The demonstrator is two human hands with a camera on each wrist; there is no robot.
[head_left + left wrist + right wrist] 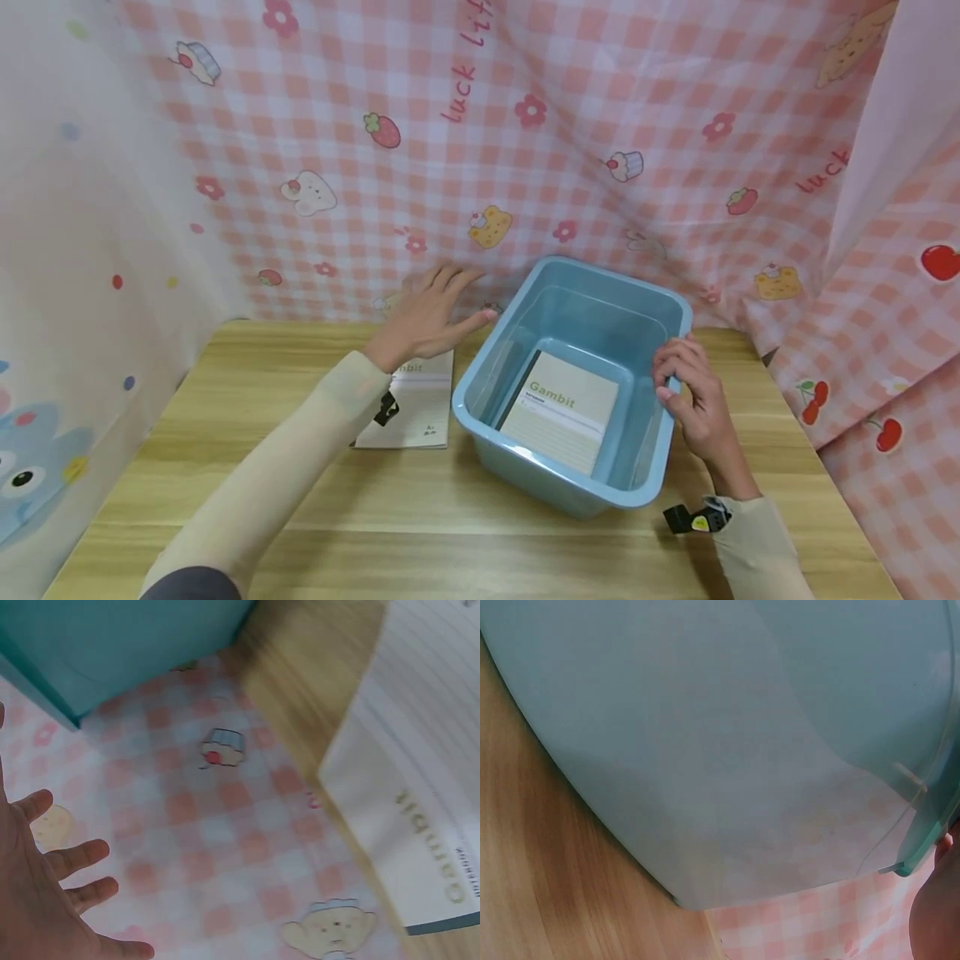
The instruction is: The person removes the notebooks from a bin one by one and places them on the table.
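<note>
I see the pink gingham cloth (450, 167) across the upper frame, the wood-grain table (255, 375) below it, the blue plastic basin (525, 481) right of centre. One Gambit notebook (562, 412) lies flat inside; a second Gambit notebook (420, 412) lies mid-frame, partly hidden by the left wrist. The right hand (693, 396) grips the basin's right side; the left hand (427, 318) — fingers spread, holding nothing — is near the other. My worry: a one-sided pull could skew or tip it.

Light wood-grain table (420, 554), and along its far side hangs a pink-and-white checked cloth (450, 167), all strawberries, cupcakes and "luck" lettering. Over left there's a whitish sheet (67, 225) with coloured dots. Light's pretty soft.
</note>
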